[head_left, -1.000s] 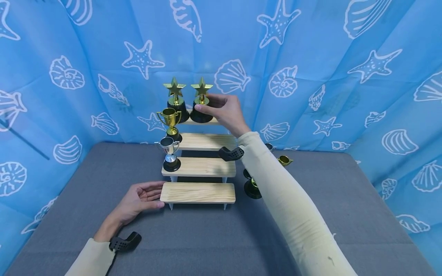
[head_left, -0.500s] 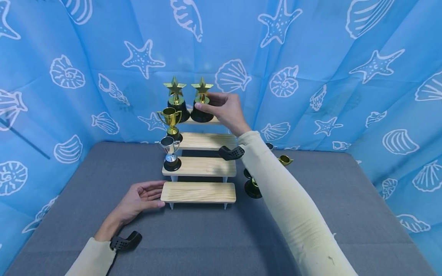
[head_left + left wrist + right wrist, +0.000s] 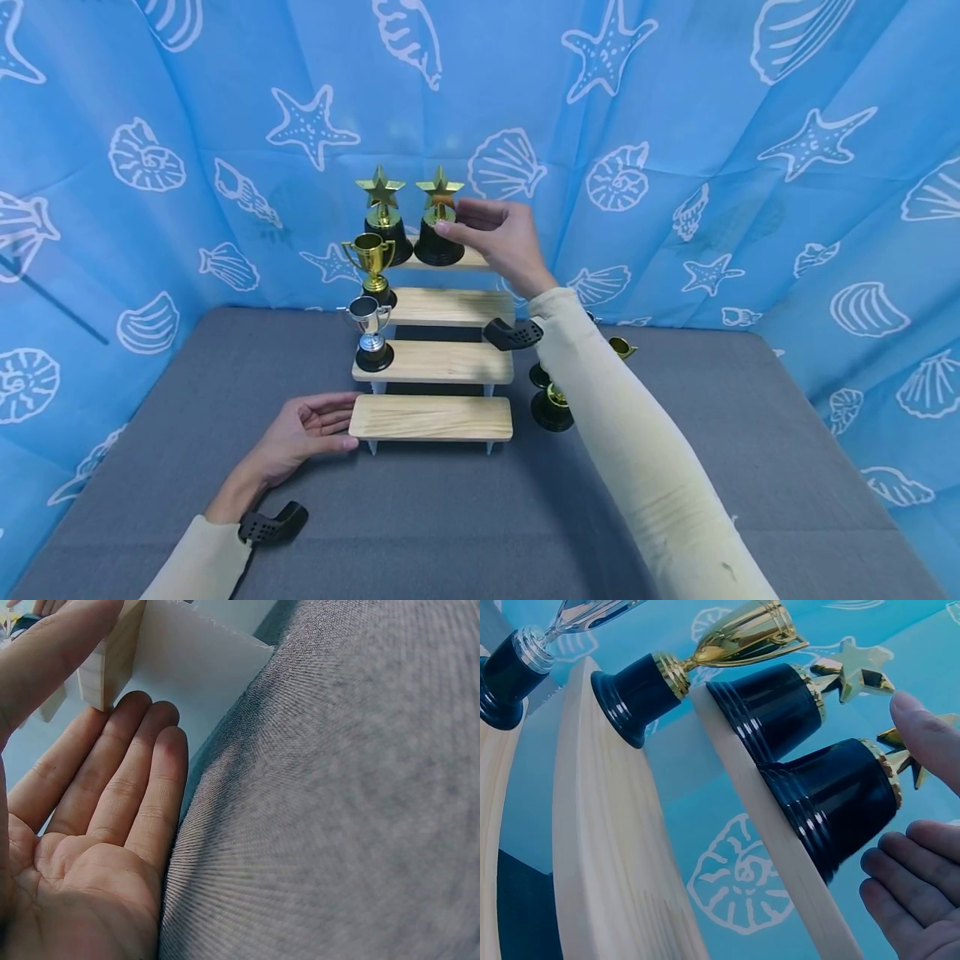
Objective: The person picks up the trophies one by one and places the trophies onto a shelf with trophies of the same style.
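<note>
Touches bottom shelf (image 3: 431,418) with straight-fingered left hand (image 3: 302,435) — grips nothing with loose right hand (image 3: 504,240) by right star trophy (image 3: 437,245). On middle shelves (image 3: 453,362) — gold trophy cup (image 3: 371,253), silver trophy cup (image 3: 367,320), mouths up.

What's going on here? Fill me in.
A person is working at a stepped wooden stand. The right hand, thumb and fingers apart, is beside the right-hand star trophy, which stands on the top step next to another star trophy; whether they touch is hard to tell. The left hand, fingers extended, is at the left end of the bottom step. A gold cup and a silver cup stand on the two middle steps, and more trophies sit partly behind the right sleeve.
</note>
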`<state>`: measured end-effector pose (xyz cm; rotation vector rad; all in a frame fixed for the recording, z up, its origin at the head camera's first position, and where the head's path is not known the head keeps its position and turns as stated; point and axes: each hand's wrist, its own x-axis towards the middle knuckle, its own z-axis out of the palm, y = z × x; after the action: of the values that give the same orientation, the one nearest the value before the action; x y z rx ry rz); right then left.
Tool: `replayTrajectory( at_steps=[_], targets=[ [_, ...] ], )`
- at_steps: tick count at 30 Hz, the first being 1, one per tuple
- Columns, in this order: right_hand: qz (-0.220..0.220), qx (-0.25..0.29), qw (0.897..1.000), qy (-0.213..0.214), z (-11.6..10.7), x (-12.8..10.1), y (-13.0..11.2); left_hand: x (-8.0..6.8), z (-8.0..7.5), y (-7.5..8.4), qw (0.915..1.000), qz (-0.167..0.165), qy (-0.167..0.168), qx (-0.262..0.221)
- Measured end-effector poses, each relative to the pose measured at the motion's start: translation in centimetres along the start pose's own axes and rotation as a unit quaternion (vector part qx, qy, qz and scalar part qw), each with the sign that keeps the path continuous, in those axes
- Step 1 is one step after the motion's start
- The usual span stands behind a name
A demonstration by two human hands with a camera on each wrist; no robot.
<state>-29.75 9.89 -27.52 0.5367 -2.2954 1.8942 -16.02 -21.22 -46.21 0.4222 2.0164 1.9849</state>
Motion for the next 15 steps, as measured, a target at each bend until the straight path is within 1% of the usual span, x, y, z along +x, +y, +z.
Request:
replayTrajectory(
  at_steps=[8, 12, 15],
  targets=[
    [-0.014, 0.025, 1.0, 0.001, -1.4, -1.2, 0.0, 0.0, -0.1, 0.0, 1.0, 0.005, -0.003, 0.0],
    [-0.022, 0.026, 0.999, 0.007, -2.2, -2.0, 0.3, 0.0, -0.1, 0.0, 1.0, 0.004, -0.001, 0.0],
    [-0.018, 0.026, 0.999, 0.009, -2.8, -2.8, 0.5, 0.0, -0.1, 0.0, 1.0, 0.001, 0.001, -0.001]
  ],
)
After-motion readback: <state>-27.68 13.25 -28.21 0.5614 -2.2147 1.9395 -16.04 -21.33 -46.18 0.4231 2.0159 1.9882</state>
